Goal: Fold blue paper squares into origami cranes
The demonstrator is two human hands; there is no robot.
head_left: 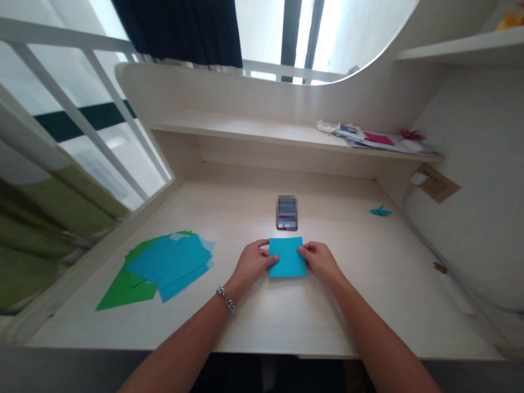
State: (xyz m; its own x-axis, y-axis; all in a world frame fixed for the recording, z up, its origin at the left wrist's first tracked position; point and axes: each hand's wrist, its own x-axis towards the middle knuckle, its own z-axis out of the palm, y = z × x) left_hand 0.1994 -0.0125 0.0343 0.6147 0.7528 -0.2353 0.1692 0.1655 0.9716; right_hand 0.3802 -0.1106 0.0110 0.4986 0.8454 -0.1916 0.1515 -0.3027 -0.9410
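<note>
A square of blue paper (288,257) is held up over the desk in front of me, its face toward me. On its left edge, my left hand (254,261) pinches it, thumb on the front and fingers behind. The opposite edge sits between the thumb and fingers of my right hand (320,258). Just beyond the paper lies a phone (287,212), its screen blurred. To the left, blue sheets (172,259) are fanned over green sheets (123,289).
A small folded blue paper figure (380,211) rests at the desk's right. The raised shelf (245,126) carries papers and small items (376,139) at its right end. A cable (426,243) runs from the wall socket (440,184) down the right side. White railing (82,109) borders the left.
</note>
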